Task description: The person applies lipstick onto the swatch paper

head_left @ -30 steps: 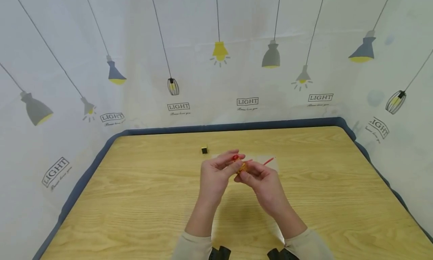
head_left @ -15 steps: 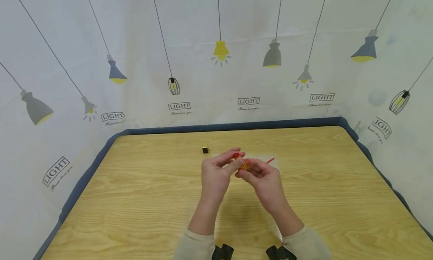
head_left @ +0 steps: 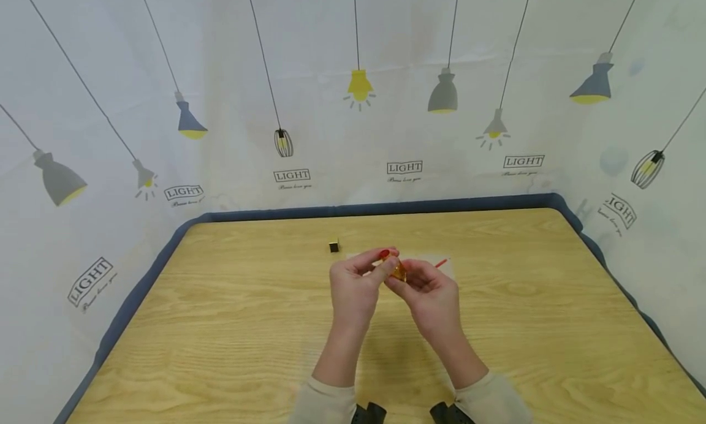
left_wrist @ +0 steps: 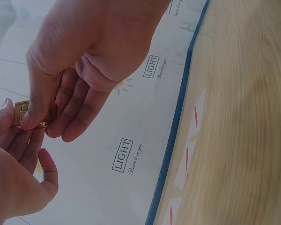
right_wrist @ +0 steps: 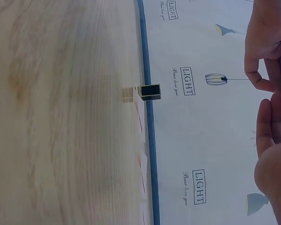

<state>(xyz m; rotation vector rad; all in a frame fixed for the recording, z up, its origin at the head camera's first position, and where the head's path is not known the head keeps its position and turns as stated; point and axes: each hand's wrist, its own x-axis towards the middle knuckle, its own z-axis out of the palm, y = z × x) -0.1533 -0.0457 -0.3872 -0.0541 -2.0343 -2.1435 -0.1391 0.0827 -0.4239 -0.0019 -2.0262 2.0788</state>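
Both hands meet over the middle of the table around what looks like a gold lipstick (head_left: 400, 271) with a red end (head_left: 384, 253) showing beside the left fingers. My left hand (head_left: 353, 292) pinches the red-end side between thumb and fingers. At the other end my right hand (head_left: 437, 304) grips the gold base. In the left wrist view the right thumb lies across the patterned gold case (left_wrist: 20, 108), and the left hand (left_wrist: 18, 183) reaches it from below. Only the hands' edges show in the right wrist view, where the lipstick is mostly hidden.
A small black cap-like piece (head_left: 333, 247) with gold edges stands at the back of the wooden table (head_left: 220, 314). White paper (head_left: 448, 272) with red strokes (head_left: 441, 263) lies behind the hands. A dark blue edging (head_left: 276, 215) borders the lamp-print wall covering (head_left: 331, 117).
The forearms have drawn a little closer together. My right fingers have closed in toward the left ones around the lipstick, and less of the red stroke behind shows. The black piece stays put.
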